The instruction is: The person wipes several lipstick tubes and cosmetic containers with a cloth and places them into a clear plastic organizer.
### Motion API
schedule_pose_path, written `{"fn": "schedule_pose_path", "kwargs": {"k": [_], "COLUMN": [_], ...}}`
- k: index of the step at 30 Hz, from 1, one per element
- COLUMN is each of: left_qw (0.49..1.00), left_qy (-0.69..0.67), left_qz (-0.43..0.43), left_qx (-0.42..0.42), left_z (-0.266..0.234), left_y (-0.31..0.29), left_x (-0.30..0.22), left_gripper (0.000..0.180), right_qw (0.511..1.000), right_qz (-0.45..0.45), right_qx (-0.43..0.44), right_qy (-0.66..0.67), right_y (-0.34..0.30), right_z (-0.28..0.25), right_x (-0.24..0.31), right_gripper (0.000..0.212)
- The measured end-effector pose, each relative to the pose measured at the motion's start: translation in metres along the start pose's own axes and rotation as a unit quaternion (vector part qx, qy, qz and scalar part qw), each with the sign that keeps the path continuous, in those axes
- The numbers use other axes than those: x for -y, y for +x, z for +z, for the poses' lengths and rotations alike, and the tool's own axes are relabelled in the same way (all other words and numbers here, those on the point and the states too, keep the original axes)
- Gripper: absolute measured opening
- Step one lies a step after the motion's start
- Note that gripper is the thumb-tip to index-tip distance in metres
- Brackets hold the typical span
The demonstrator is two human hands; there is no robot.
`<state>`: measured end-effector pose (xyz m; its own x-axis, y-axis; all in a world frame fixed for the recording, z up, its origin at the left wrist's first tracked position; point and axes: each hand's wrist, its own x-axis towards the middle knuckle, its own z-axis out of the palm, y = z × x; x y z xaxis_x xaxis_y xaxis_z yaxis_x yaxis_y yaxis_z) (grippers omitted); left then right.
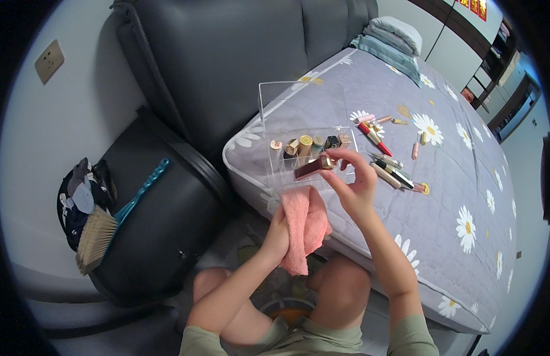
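Note:
A coral-pink cloth [304, 228] hangs from my left hand [277, 238], whose fingers are closed round its side at the bed's edge. My right hand [356, 185] pinches a dark red lip gloss tube [308, 169] with a gold-trimmed end between thumb and fingers, just above the cloth. Behind it stands a clear plastic box [269, 169], its transparent lid [301, 83] raised. Several upright lipsticks [305, 142] with gold, pink and dark caps fill its back part. The tube and my fingers cover part of the box's front.
Loose cosmetics lie right of the box, among them a red tube [374, 139] and a black tube [393, 173]. They rest on the grey daisy-print bed [447, 196]. A black nightstand [174, 213] at left carries a blue-handled brush [97, 240] and dark clothing [88, 193]. Folded bedding [393, 35] lies at the far end.

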<state>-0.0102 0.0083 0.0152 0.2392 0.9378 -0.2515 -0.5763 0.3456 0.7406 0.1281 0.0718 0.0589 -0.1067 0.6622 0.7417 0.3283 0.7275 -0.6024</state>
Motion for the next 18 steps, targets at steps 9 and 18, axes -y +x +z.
{"fn": "schedule_pose_path", "kwargs": {"k": [9, 18], "left_qw": [1.0, 0.999], "left_qy": [0.02, 0.018], "left_qz": [0.022, 0.034], "left_qx": [0.003, -0.008], "left_z": [-0.013, -0.015], "left_y": [-0.001, -0.001], "left_x": [0.002, 0.0], "left_gripper": [0.029, 0.028], "right_qw": [0.993, 0.991], "right_qz": [-0.021, 0.002], "right_qx": [0.099, 0.116], "right_qy": [-0.057, -0.061], "right_y": [0.019, 0.027], "right_z": [0.033, 0.039], "right_x": [0.006, 0.005], "right_gripper": [0.028, 0.027]}}
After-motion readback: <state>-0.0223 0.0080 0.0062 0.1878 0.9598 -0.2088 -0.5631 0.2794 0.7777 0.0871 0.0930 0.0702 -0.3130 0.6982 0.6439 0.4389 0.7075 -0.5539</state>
